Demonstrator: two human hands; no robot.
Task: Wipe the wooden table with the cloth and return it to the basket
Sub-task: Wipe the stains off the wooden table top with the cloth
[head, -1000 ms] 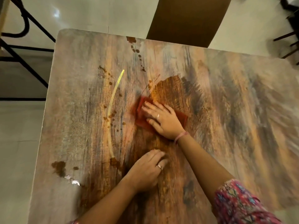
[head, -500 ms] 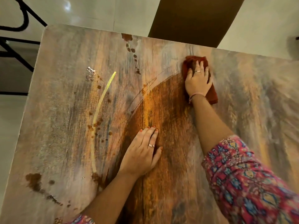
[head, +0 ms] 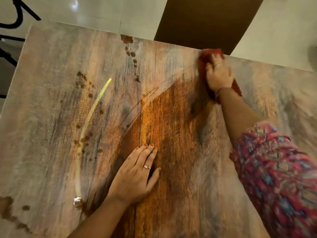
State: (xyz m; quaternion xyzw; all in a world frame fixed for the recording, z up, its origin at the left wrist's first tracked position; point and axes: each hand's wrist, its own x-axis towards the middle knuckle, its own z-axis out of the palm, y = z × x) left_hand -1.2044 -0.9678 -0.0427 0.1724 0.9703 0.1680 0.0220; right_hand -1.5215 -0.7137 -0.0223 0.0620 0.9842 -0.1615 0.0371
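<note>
At the streaked wooden table's [head: 51,152] far edge | rust-red cloth [head: 203,60] has slid here from centre under flat, pressing right hand [head: 218,74] | left hand [head: 135,174] flat, empty | brown spots [head: 82,79] left of both hands unwiped.

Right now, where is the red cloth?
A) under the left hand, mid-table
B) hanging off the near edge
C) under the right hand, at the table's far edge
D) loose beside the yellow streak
C: the right hand presses the red cloth at the far edge of the table; the left hand lies flat on bare wood.
</note>
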